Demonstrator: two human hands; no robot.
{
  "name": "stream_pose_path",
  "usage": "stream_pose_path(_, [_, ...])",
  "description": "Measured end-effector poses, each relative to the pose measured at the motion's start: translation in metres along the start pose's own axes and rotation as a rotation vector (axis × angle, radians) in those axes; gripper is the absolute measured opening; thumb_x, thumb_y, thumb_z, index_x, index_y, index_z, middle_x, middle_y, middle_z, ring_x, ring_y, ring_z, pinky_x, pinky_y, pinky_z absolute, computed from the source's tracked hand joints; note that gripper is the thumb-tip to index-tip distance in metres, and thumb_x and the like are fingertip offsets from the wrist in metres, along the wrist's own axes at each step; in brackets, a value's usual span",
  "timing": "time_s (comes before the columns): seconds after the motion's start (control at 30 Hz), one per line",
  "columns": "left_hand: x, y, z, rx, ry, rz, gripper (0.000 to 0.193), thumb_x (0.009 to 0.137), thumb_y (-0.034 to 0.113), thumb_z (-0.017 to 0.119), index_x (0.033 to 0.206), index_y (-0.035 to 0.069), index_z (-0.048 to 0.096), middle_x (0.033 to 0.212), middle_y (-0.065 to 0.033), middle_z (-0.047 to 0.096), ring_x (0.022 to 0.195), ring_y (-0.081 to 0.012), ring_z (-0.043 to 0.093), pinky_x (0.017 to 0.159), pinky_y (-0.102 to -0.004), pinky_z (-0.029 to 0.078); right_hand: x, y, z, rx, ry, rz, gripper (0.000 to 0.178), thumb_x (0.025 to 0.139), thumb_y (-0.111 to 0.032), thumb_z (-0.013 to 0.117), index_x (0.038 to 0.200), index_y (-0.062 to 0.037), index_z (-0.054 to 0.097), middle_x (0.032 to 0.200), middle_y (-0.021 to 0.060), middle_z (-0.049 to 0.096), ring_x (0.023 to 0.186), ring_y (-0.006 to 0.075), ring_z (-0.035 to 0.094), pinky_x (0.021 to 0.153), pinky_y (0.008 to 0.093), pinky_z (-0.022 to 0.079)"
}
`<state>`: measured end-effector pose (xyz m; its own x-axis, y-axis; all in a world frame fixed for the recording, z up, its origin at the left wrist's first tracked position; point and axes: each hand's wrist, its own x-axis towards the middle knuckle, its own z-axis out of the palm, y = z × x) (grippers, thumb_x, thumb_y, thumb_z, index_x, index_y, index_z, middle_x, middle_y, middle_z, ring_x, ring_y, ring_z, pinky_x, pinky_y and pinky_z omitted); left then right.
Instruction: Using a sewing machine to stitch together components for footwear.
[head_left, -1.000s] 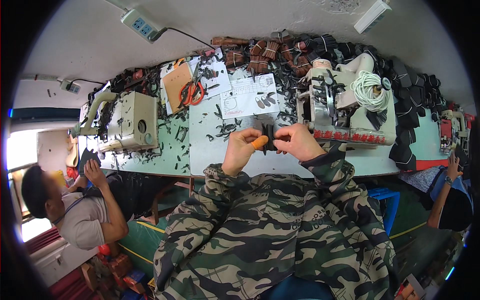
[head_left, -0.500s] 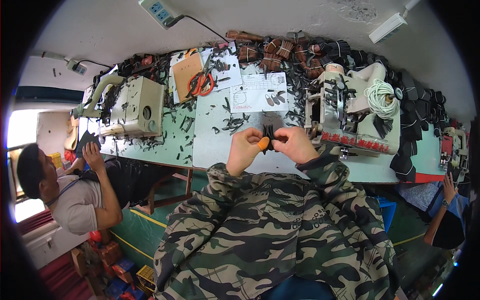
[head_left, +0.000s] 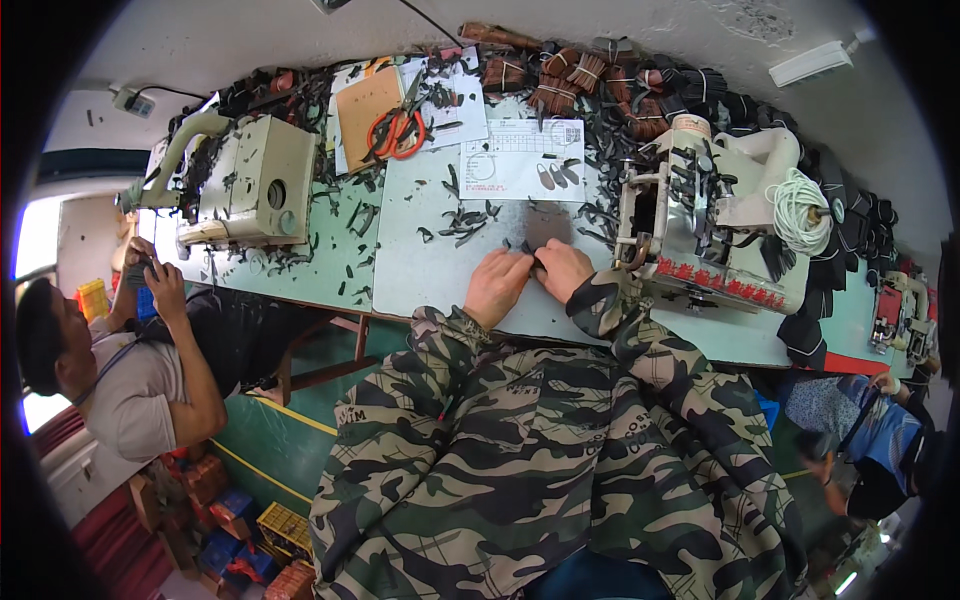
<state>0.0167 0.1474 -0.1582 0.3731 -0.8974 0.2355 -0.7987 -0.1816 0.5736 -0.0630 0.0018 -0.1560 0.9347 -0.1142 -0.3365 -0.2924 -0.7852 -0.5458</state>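
Note:
Over the front middle of the pale table (head_left: 420,290), my two hands almost meet fingertip to fingertip. My left hand (head_left: 497,287) is closed, its fingers curled round a small black piece (head_left: 527,250) whose ends poke out at the top. Pinching the same black piece from the other side is my right hand (head_left: 563,268), also closed. Most of the piece is hidden by my fingers. Just beyond lies a dark, worn patch of tabletop, and past that a white printed sheet (head_left: 510,150) with several black scraps on it.
A sewing machine (head_left: 715,220) with coiled white cord (head_left: 800,212) stands right; another machine (head_left: 250,190) stands left. Orange-handled scissors (head_left: 398,135) lie on papers. Bundles of brown and black pieces (head_left: 556,90) line the wall. People sit at both sides.
My left hand has turned so its back faces up, with the fingers lower over the black piece. My right hand has moved slightly nearer me. The whole view has shifted a little.

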Motion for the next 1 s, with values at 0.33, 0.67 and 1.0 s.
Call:
stream_pose_path(0.33, [0.000,0.040,0.002,-0.900,0.328,-0.913,0.041,0.088,0.010,0.046,0.127,-0.001,0.039,0.104,-0.0125,0.058,0.089,-0.0150,0.056,0.076,-0.0262,0.045,-0.024,-0.030,-0.009,0.356,0.461,-0.119,0.019,0.077,-0.015,0.061,0.091,-0.0047,0.056,0.088,0.0098,0.053,0.075,0.0317,0.058,0.062,0.0415,0.047])
stream_pose_path(0.67, [0.090,0.112,-0.025,-0.219,-0.261,-0.329,0.027,0.079,0.025,0.062,0.090,0.001,0.058,0.061,-0.0186,0.058,0.056,-0.0318,0.059,0.051,-0.0386,0.046,-0.107,0.007,-0.114,0.805,0.334,0.103,0.026,0.074,-0.008,0.067,0.097,0.0027,0.060,0.071,0.0039,0.061,0.056,0.0062,0.054,0.051,0.0211,0.043])
stream_pose_path(1.0, [0.142,0.147,-0.013,-1.172,-0.526,-0.648,0.038,0.096,0.026,0.031,0.118,-0.002,0.046,0.088,-0.0156,0.063,0.049,-0.0174,0.061,0.032,-0.0195,0.036,-0.146,0.058,-0.142,1.232,0.482,0.310,0.015,0.082,-0.011,0.062,0.090,0.0018,0.061,0.069,0.0034,0.061,0.055,0.0058,0.055,0.046,0.0194,0.041])
